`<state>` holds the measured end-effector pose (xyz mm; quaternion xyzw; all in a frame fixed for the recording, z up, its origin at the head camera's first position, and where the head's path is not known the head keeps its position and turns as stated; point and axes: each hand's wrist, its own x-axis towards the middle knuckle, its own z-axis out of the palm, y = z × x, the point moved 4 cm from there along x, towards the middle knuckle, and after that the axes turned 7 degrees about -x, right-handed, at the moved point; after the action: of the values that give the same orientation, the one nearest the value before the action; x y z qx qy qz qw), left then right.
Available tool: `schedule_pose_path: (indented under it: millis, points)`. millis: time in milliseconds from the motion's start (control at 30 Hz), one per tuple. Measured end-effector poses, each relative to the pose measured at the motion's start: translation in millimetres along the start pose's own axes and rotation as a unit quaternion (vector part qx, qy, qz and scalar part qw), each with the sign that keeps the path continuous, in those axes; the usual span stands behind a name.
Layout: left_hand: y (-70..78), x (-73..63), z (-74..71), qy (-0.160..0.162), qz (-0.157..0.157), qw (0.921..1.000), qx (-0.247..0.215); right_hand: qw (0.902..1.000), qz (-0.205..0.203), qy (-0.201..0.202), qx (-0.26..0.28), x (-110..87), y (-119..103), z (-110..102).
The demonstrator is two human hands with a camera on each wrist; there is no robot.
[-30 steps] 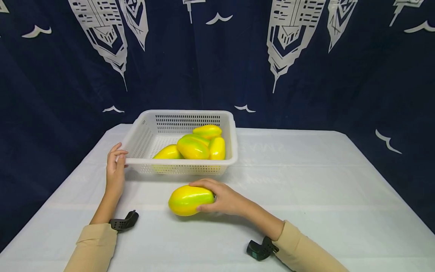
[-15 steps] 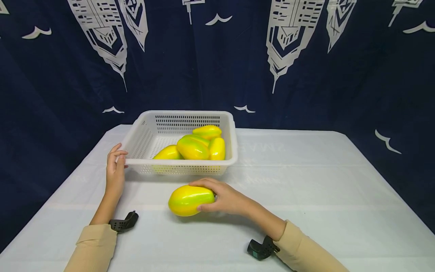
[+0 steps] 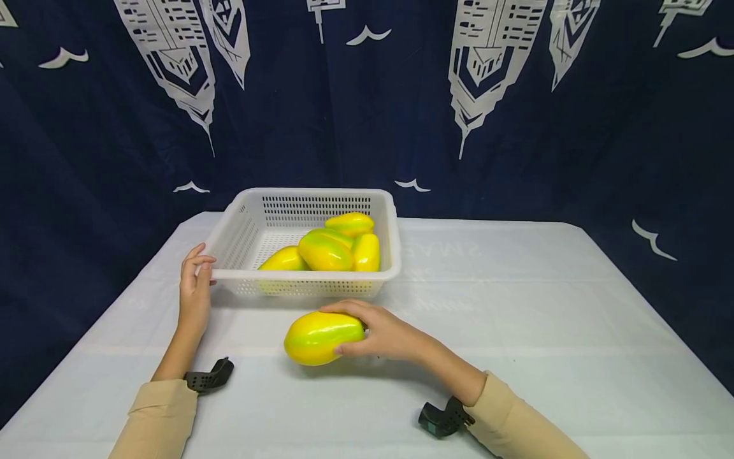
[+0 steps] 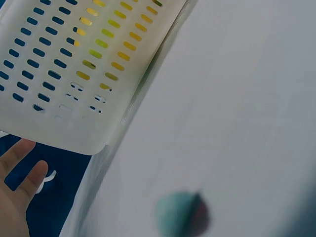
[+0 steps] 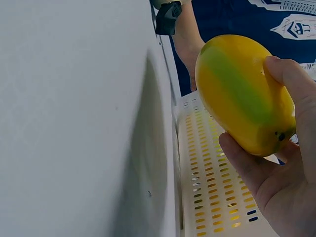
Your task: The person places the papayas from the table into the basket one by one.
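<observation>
A yellow-green mango [image 3: 322, 338] is gripped at its stem end by my right hand [image 3: 381, 331]. In the right wrist view the right thumb and fingers curl round the mango [image 5: 242, 94], and its dark stem spot faces the palm. Farther back stands a white perforated plastic basket [image 3: 309, 275] with several more mangoes [image 3: 325, 250] inside, mostly in its right half. My left hand [image 3: 194, 290] is at the basket's front left corner, its fingers fairly straight and touching the rim. The left wrist view shows the left hand [image 4: 17, 197] beside the basket wall [image 4: 74, 133].
A white cloth covers the table [image 3: 516, 319]. Behind it hangs a dark blue curtain [image 3: 367, 115] with white printed buildings and birds. Black camera mounts sit on the left wrist [image 3: 209, 376] and the right wrist [image 3: 444, 418].
Hardly anything differs. The right hand and its mango stay in nearly the same spot, with a very slight shift. The left hand keeps its place at the basket corner.
</observation>
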<state>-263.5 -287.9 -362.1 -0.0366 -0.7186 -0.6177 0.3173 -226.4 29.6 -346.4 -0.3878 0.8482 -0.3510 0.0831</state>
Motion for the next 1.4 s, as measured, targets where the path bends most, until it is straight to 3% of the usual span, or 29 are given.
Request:
schedule_pose_path:
  millis: [100, 300, 500, 767, 1167, 1400]
  points:
    - [0.3, -1.1, 0.0, 0.001, -0.001, 1.0000, 0.000, 1.0000, 0.005, 0.000, 0.002, -0.9, -0.3, -1.5]
    - [16.2, -7.1, 4.2, -0.001, -0.004, 1.0000, -0.001, 0.9997, 0.002, 0.001, 0.024, -2.1, -0.7, -5.8]
    - [-1.0, -1.2, 0.4, 0.001, -0.009, 0.9999, 0.009, 0.9977, -0.002, 0.001, 0.068, -2.4, -0.8, -13.1]
    - [-1.6, -1.1, -0.3, 0.001, -0.005, 1.0000, 0.007, 0.9955, -0.004, 0.016, 0.093, -4.0, -0.1, -24.3]
    - [-0.1, 0.4, 0.2, 0.005, 0.001, 1.0000, 0.004, 0.9826, 0.008, 0.085, 0.165, -4.7, 5.3, -47.5]
    - [0.4, 0.4, 0.3, 0.007, 0.003, 1.0000, 0.005, 0.9709, 0.042, 0.150, 0.182, -4.6, 13.7, -57.6]
